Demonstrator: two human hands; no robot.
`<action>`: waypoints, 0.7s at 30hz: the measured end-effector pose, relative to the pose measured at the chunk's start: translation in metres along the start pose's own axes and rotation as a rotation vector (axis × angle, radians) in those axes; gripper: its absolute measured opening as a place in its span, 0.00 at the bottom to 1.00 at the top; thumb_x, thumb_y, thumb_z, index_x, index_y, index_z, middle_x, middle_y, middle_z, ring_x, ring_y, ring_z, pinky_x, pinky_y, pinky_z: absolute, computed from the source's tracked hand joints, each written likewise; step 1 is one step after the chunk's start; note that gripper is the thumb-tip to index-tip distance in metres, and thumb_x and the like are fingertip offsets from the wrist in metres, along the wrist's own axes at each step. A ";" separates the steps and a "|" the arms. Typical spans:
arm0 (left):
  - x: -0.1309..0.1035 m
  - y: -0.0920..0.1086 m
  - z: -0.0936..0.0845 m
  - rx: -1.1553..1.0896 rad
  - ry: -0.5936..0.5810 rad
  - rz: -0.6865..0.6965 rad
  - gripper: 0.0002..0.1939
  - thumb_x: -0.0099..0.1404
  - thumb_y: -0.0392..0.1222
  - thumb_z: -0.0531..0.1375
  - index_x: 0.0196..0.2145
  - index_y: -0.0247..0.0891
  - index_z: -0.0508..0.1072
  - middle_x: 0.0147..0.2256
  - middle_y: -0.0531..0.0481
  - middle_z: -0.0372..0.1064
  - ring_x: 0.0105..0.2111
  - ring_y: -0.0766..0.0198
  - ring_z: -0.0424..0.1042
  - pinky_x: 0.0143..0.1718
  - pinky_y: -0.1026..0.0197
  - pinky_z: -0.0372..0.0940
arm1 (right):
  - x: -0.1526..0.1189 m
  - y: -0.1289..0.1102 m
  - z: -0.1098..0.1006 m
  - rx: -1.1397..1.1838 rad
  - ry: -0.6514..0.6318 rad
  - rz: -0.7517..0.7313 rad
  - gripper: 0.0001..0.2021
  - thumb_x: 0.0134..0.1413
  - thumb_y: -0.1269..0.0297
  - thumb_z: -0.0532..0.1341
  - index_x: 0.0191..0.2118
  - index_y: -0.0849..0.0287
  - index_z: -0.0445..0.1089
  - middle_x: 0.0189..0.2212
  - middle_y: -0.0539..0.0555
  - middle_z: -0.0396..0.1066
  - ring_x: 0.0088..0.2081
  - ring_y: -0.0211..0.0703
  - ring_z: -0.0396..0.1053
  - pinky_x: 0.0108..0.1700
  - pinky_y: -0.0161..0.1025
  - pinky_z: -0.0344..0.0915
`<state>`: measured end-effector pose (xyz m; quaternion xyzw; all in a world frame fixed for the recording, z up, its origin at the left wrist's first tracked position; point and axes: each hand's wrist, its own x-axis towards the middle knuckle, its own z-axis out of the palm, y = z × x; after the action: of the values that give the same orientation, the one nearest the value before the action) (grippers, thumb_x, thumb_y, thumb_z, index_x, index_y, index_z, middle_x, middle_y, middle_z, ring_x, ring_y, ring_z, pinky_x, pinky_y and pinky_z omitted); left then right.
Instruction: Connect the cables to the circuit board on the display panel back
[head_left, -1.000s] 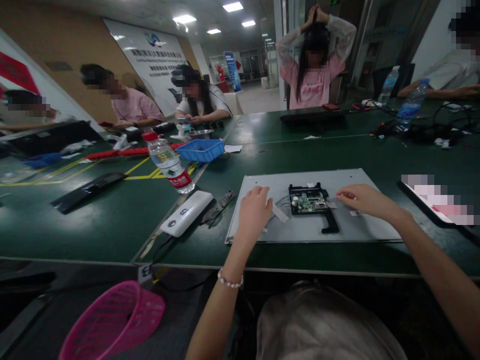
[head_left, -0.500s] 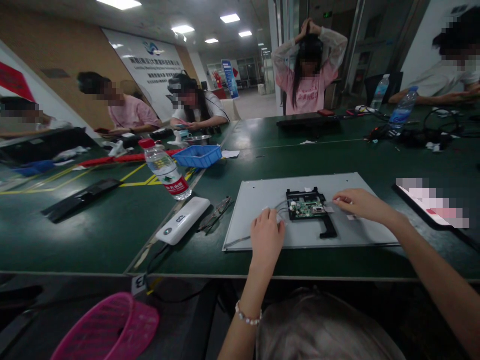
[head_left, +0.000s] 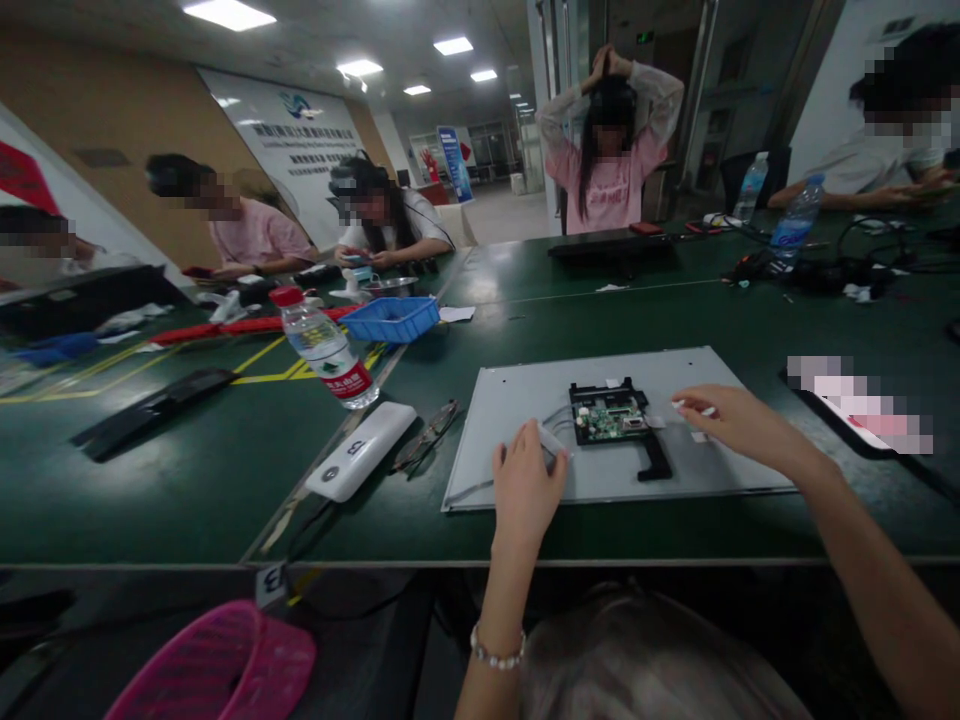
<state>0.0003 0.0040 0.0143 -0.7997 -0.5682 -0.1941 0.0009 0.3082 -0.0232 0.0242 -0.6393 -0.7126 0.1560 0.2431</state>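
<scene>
A grey-white flat panel [head_left: 517, 395] lies on the green table in front of me. On it sits a black bracket frame [head_left: 658, 462] with a green circuit board [head_left: 606, 422] inside; thin grey cables [head_left: 553, 414] run from its left side. My left hand [head_left: 527, 480] is over the panel's left part, fingers curled round a small pale piece [head_left: 552, 440] that I cannot identify. Over the right part of the panel, my right hand [head_left: 724, 418] has its fingertips pinched together, with something small and whitish at them, too small to name.
Left of the panel lie eyeglasses [head_left: 426, 438], a white power bank [head_left: 361, 452] and a water bottle [head_left: 326, 350]. A blue tray [head_left: 394, 318] stands farther back. A phone [head_left: 859, 410] lies at the right. Below the table edge is a pink basket [head_left: 217, 665]. Several people sit around the table.
The view has shifted slightly. My left fingers have opened a little, showing more of the pale piece. My right hand stays pinched beside the board, almost in place.
</scene>
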 end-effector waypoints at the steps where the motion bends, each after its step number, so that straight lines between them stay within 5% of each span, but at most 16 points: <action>1: 0.000 -0.001 0.001 -0.006 0.005 0.003 0.23 0.66 0.45 0.54 0.55 0.34 0.59 0.54 0.38 0.66 0.57 0.52 0.63 0.58 0.47 0.53 | -0.008 -0.003 0.003 0.010 0.061 0.017 0.18 0.61 0.54 0.51 0.50 0.55 0.70 0.47 0.56 0.73 0.45 0.50 0.71 0.46 0.45 0.68; 5: 0.000 -0.003 0.001 -0.050 0.015 0.009 0.23 0.65 0.46 0.55 0.55 0.35 0.59 0.53 0.38 0.66 0.56 0.51 0.63 0.58 0.46 0.53 | -0.035 -0.007 0.025 -0.016 0.233 0.005 0.20 0.60 0.56 0.52 0.55 0.56 0.65 0.54 0.58 0.67 0.55 0.53 0.65 0.56 0.49 0.61; 11: -0.001 -0.003 0.003 -0.112 0.056 0.016 0.23 0.65 0.44 0.56 0.55 0.37 0.60 0.54 0.39 0.65 0.56 0.49 0.63 0.57 0.43 0.53 | -0.051 0.003 0.051 -0.135 0.215 -0.003 0.22 0.61 0.55 0.51 0.58 0.56 0.61 0.59 0.60 0.61 0.60 0.57 0.58 0.59 0.56 0.58; 21: -0.005 -0.008 0.004 -0.265 0.181 0.059 0.19 0.65 0.38 0.55 0.54 0.37 0.63 0.57 0.37 0.58 0.60 0.50 0.56 0.59 0.42 0.55 | -0.055 0.005 0.052 -0.245 0.179 -0.009 0.22 0.63 0.56 0.47 0.59 0.57 0.62 0.61 0.59 0.60 0.62 0.56 0.55 0.59 0.56 0.57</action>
<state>-0.0071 0.0031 0.0077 -0.7883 -0.5116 -0.3384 -0.0480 0.2875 -0.0726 -0.0301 -0.6725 -0.7045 0.0090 0.2265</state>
